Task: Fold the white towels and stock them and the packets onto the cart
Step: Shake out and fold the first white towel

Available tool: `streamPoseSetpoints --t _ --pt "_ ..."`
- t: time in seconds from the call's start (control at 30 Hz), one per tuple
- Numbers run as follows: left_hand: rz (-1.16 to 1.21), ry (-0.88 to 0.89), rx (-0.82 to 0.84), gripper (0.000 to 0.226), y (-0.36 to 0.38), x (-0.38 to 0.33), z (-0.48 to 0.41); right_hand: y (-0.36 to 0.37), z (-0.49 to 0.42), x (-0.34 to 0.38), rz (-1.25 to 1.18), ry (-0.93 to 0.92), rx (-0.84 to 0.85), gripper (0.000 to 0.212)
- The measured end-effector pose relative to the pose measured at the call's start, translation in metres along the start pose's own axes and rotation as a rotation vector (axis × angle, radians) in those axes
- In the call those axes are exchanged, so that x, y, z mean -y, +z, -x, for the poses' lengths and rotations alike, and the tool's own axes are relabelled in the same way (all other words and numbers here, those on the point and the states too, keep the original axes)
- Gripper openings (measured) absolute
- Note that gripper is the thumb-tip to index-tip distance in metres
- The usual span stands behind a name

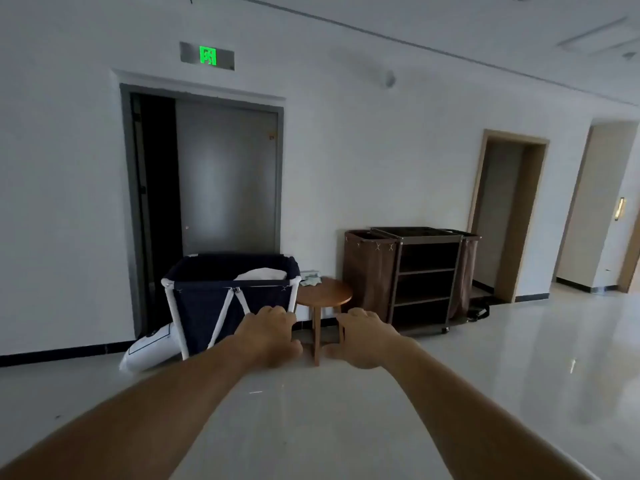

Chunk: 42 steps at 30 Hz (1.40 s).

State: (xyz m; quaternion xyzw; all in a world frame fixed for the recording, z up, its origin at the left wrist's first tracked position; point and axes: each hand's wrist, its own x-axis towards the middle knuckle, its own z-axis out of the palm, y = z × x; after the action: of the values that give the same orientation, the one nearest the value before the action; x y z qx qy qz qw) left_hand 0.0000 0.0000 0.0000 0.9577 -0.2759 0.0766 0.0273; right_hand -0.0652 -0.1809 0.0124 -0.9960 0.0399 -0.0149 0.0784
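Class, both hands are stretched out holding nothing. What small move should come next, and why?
Probably step closer to the navy hamper and reach for the white towel in it. The left hand and right hand hold nothing, the hamper looks out of reach, and the cart shelves look bare.

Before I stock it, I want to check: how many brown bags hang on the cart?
2. One brown bag hangs at the left end of the cart; the other hangs at its right end, partly hidden by the frame.
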Motion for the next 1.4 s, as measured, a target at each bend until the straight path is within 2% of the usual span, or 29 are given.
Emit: streamPoseSetpoints --t 0.23,0.43,0.7,0.87,1.07,1.3,1.4 --pt "0.005 -0.019 0.004 0.049 0.014 0.022 -0.05 0.003 -0.06 -0.001 -0.001 -0.016 0.021 0.076" --pt "0.034 0.035 0.004 0.053 0.018 0.062 -0.119 0.005 -0.133 0.007 -0.04 0.017 -0.022 0.077" --pt "0.071 0.069 0.027 0.047 0.027 0.108 -0.213 -0.001 -0.223 0.011 -0.06 0.064 -0.018 0.059" --pt "0.067 0.078 0.037 0.037 0.038 0.115 -0.278 -0.005 -0.283 -0.008 -0.048 0.06 -0.018 0.067" --pt "0.058 0.037 0.016 0.055 0.051 0.115 -0.364 -0.018 -0.357 -0.047 -0.02 -0.031 -0.008 0.065" --pt "0.072 -0.005 0.026 0.048 0.069 0.118 -0.454 -0.022 -0.449 -0.09 0.0 -0.041 0.034 0.064" --pt "0.064 -0.013 0.041 0.052 0.08 0.126 -0.493 -0.016 -0.492 -0.102 -0.009 -0.047 0.045 0.067"
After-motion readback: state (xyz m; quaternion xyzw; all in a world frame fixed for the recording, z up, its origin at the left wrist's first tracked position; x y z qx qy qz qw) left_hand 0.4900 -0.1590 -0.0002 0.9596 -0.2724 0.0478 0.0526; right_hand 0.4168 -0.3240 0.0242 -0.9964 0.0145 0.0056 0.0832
